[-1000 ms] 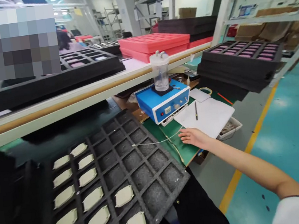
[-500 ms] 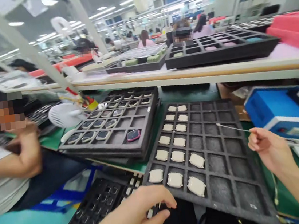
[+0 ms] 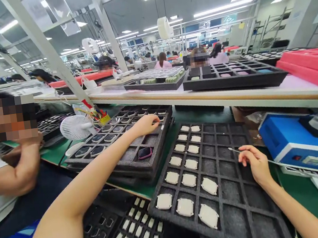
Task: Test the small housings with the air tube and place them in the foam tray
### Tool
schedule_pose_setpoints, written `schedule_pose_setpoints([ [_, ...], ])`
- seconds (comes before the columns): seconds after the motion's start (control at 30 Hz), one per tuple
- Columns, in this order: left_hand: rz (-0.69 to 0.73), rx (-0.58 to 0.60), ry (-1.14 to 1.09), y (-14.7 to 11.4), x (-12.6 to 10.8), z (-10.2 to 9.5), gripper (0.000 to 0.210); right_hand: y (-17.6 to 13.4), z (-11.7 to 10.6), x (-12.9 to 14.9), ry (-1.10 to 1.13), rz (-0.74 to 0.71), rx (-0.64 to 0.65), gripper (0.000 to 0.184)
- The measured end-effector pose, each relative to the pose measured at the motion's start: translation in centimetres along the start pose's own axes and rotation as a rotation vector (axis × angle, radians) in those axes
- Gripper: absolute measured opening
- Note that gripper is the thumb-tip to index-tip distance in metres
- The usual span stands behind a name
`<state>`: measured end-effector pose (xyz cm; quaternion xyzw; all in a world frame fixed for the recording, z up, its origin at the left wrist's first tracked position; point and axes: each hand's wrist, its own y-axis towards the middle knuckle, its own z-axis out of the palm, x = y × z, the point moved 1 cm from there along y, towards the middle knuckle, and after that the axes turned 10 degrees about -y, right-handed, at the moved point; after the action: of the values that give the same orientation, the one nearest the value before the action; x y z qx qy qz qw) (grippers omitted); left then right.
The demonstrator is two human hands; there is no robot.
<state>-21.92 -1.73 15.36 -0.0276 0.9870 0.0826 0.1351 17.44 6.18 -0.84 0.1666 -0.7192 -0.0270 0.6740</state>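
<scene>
My left hand (image 3: 147, 124) reaches over the back right of a dark compartment tray (image 3: 160, 156). Its fingers extend downward, slightly apart, and nothing shows in them. Several watch-like pieces with dark faces (image 3: 109, 138) lie in this tray, partly hidden by my forearm. One piece with a pink rim (image 3: 145, 153) sits in the front right compartment. Pinched in my right hand (image 3: 255, 163) is a thin cotton swab (image 3: 231, 149), its white tip pointing left above another dark tray (image 3: 236, 218). Several cream-coloured rounded pieces (image 3: 189, 180) fill that tray's left columns.
A blue machine (image 3: 293, 140) stands at the right. A white fan (image 3: 75, 127) is at the left, near a seated person (image 3: 16, 173). Above runs a shelf (image 3: 203, 101) bearing trays and red foam blocks (image 3: 310, 66). Lower down are trays of small pale pieces (image 3: 138, 231).
My left hand has moved from beside the near tray forward to the left tray. My right hand has shifted left with the swab, now over the near tray. The view has tilted up.
</scene>
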Motion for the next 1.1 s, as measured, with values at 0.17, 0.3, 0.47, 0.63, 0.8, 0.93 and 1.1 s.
schedule_pose_setpoints([
  [0.17, -0.066, 0.089, 0.108, 5.9, 2.5, 1.6, 0.031, -0.1, 0.1, 0.2, 0.013, 0.014, -0.005, 0.005],
  [0.3, -0.127, 0.130, 0.136, 7.3, 2.5, 1.5, 0.031, -0.1, 0.3, 0.4, 0.021, 0.022, 0.037, 0.006],
  [0.47, -0.215, 0.077, 0.067, 6.9, 1.0, 1.9, 0.033, 0.0, 0.4, 0.4, 0.040, 0.047, 0.084, 0.007],
  [0.63, -0.269, -0.096, -0.143, 5.2, -1.3, 1.3, 0.032, -0.1, 0.4, 0.4, 0.057, 0.058, 0.094, 0.008],
  [0.8, -0.173, -0.229, -0.544, 1.1, -8.0, 2.0, 0.034, -0.2, 0.2, 1.3, 0.081, 0.083, 0.038, 0.008],
  [0.93, -0.018, -0.101, -1.167, -5.0, -15.3, 4.8, 0.035, -0.5, 0.0, 3.1, 0.178, 0.139, -0.056, 0.009],
  [1.1, -0.119, 0.151, -1.780, -7.6, -19.1, 10.6, 0.026, -1.5, 0.4, 3.9, 0.252, 0.135, -0.116, 0.018],
])
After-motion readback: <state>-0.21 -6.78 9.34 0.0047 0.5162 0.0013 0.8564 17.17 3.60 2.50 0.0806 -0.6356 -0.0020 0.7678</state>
